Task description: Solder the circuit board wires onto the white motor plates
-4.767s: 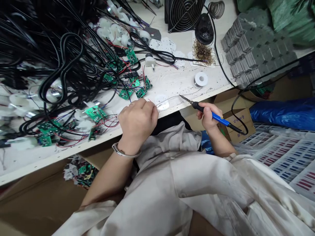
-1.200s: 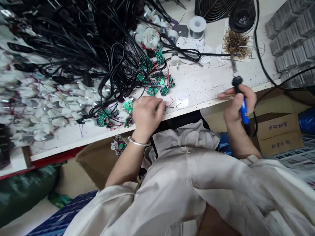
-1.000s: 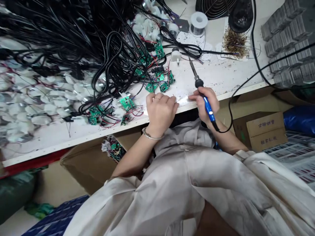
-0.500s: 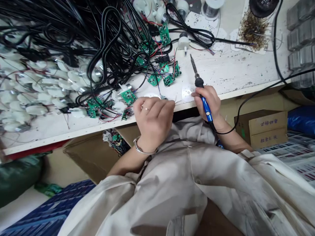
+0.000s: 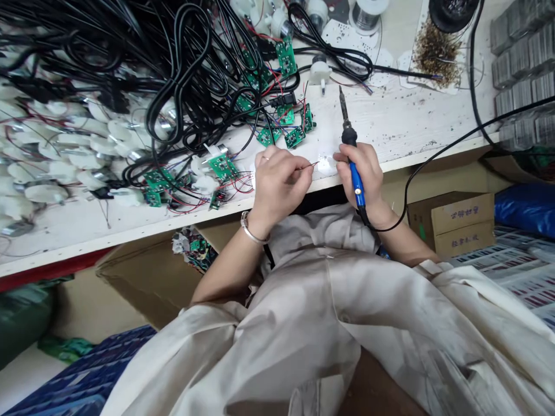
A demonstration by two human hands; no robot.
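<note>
On the white workbench, the left hand pinches a thin wire between its fingers, and the wire end is just beside a small white disc. The right hand is clenched around a blue-handled soldering iron, whose tip stands apart from the wire.

Soft, even indoor light, faint shadows beneath the hands, mild wide-lens bending at the frame edges, detail perhaps slightly soft.

Below the front edge of the white wooden bench, a red rail runs at the left above an open cardboard box, with a green sack and blue patterned cloth beside it, and a closed carton and blue plastic sack to the right.
</note>
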